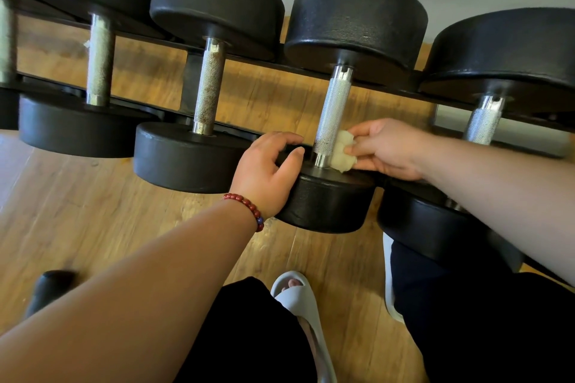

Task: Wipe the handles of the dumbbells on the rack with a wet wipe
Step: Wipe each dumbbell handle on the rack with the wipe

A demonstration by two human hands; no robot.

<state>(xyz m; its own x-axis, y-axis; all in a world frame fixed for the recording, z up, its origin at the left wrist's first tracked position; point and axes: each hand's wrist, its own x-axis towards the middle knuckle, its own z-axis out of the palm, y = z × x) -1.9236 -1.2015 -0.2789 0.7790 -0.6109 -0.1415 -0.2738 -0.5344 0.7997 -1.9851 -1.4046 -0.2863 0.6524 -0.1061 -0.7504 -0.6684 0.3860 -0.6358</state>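
Note:
Several black dumbbells lie side by side on a dark rack (pixel 249 64). Bunched in my right hand (pixel 387 148), a yellowish wet wipe (pixel 342 151) presses against the lower right side of a bright knurled handle (pixel 331 113). That handle belongs to the third dumbbell from the left. My left hand (pixel 269 169) rests on that dumbbell's near head (pixel 326 199), fingers curled over its top edge. Left of it are a rusty-looking handle (pixel 209 88) and a dull handle (pixel 99 59). To the right, another shiny handle (pixel 483 121) shows above my right forearm.
A wooden floor (pixel 93 211) lies under the rack. My feet in pale slippers (pixel 295 295) and dark trousers stand close below it. A dark rounded object (pixel 51 288) sits on the floor at lower left. A grey wall runs along the top.

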